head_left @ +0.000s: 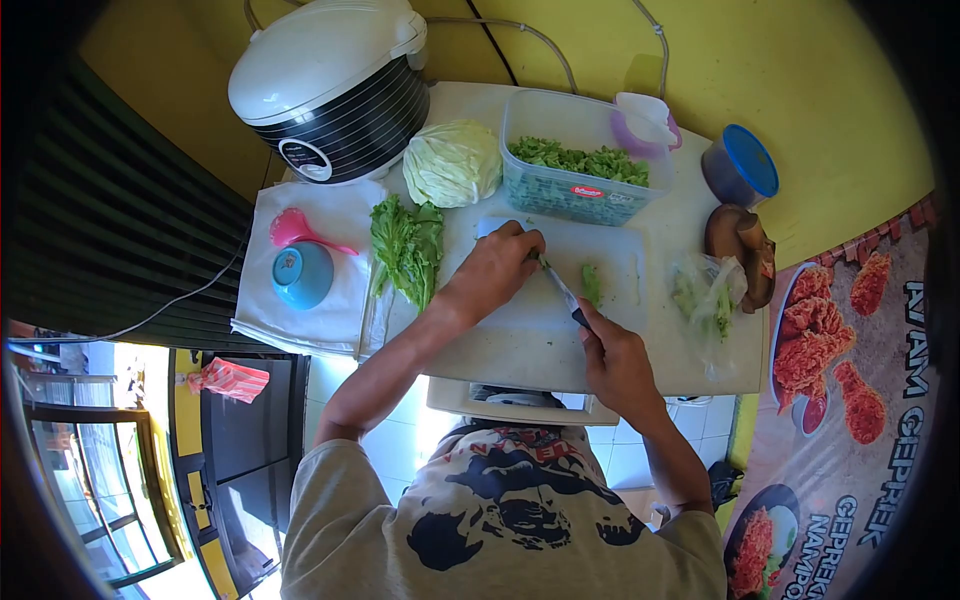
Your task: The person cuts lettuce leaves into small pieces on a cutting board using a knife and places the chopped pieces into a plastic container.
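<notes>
White cutting board (618, 246), my right hand (619, 358), fingers wrapped round a knife (567, 294), left hand (498, 264), fingers curled, pinch unclear.

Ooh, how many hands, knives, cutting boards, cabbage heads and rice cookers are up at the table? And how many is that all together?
Hands: 2, the left hand and the right hand
Knives: 1, the knife
Cutting boards: 1, the white cutting board
Cabbage heads: 1, the cabbage
Rice cookers: 1, the rice cooker
Total: 6
</notes>
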Tool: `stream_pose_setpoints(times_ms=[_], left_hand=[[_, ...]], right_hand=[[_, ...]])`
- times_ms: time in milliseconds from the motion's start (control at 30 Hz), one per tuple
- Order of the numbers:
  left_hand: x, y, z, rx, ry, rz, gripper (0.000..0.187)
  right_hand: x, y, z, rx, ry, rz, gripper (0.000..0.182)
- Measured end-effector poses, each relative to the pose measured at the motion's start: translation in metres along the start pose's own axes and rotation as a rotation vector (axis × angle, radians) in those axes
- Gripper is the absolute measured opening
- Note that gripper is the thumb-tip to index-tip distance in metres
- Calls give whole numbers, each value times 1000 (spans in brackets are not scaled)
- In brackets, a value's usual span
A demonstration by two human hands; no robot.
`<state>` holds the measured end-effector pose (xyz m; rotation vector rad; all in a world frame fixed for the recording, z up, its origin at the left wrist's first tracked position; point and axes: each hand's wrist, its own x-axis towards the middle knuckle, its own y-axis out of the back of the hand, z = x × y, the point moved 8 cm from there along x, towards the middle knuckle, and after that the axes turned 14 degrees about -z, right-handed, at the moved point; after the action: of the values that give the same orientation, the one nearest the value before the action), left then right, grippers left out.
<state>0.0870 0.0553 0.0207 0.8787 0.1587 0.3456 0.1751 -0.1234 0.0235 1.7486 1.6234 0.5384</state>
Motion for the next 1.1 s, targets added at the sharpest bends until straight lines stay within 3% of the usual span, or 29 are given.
stream_pose_setpoints(times_ms=[500, 600, 700, 800, 1000, 1100], left_hand=[[6, 3, -11, -85, -42, 60, 10], [5, 7, -10, -173, -38, 86, 11], [6, 2, -4, -319, -15, -33, 16], [4, 6, 4, -222, 64, -65, 24], [2, -1, 6, -8, -124, 20, 42], [11, -12, 5, -95, -118, -51, 38]], right_hand=[[-17, 9, 10, -1, -54, 75, 41], [-18, 8, 11, -6, -72, 61, 42], [-17, 5, 13, 0, -74, 55, 43], [-17, 5, 13, 3, -71, 46, 44], [-19, 5, 15, 9, -80, 40, 44], [-19, 10, 13, 18, -72, 96, 43]])
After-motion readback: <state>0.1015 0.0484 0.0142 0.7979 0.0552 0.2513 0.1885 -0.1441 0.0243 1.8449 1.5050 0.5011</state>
